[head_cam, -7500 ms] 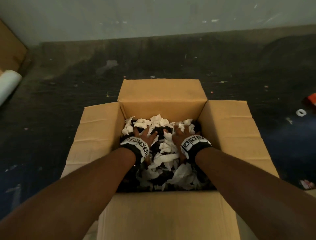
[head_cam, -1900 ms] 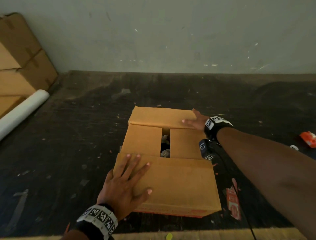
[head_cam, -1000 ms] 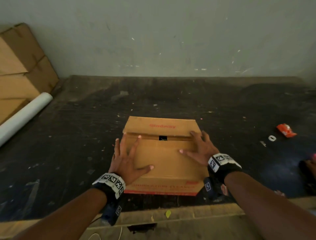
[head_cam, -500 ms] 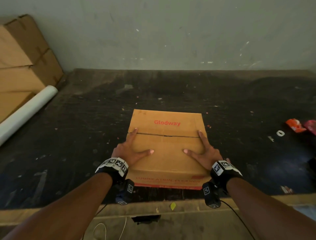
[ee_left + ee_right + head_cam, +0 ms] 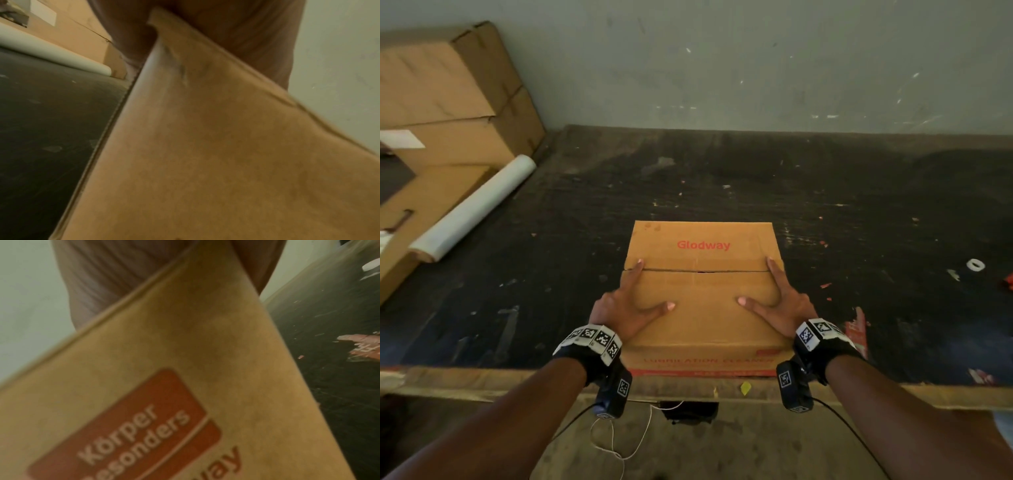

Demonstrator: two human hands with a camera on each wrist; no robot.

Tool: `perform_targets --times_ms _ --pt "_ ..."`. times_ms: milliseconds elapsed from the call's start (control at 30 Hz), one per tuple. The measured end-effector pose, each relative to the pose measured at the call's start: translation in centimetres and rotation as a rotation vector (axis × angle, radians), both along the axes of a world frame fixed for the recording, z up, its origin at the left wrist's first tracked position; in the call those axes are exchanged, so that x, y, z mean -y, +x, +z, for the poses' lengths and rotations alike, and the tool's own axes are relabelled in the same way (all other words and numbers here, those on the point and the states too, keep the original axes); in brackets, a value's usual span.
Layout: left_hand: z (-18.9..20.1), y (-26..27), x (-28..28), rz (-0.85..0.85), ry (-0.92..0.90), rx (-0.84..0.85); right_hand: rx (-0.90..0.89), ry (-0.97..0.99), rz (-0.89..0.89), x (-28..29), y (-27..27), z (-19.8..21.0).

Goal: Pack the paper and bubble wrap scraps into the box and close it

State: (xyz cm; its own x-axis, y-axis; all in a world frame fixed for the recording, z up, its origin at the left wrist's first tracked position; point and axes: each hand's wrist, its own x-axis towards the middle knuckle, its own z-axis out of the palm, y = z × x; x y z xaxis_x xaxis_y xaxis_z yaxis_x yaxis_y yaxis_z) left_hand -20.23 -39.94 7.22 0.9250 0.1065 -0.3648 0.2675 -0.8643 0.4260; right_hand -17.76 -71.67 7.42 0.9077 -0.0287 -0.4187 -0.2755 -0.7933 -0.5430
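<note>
The brown cardboard box (image 5: 703,246), printed "Glodway" in red, stands on the dark table near its front edge with all flaps folded down. Only a thin seam runs across its top. My left hand (image 5: 633,301) presses on the left part of the near flap, index finger reaching the seam and thumb spread inward. My right hand (image 5: 774,301) mirrors it on the right part. The left wrist view shows the box (image 5: 205,146) side under my palm. In the right wrist view the box (image 5: 185,353) shows a red label. The paper and bubble wrap scraps are hidden inside.
Stacked cardboard cartons (image 5: 448,102) and a white roll (image 5: 472,212) lie at the left by the wall. A white tape ring (image 5: 975,264) and a red paper scrap (image 5: 858,329) lie right of the box. The table's wooden front edge (image 5: 482,380) runs just below the box.
The box stood open with both hands pushing scraps down; its flaps have since been folded shut. Over the last second the gap at the seam closed and both hands slid to the flap's outer edges.
</note>
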Motion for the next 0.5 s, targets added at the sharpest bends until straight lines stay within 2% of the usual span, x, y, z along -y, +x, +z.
perform_targets --times_ms 167,500 --pt "-0.4 0.8 -0.4 -0.035 0.04 -0.005 0.017 -0.033 0.0 -0.3 0.1 -0.9" --pt "0.1 1.4 -1.2 -0.043 -0.081 -0.081 -0.06 -0.017 0.028 0.0 0.1 0.5"
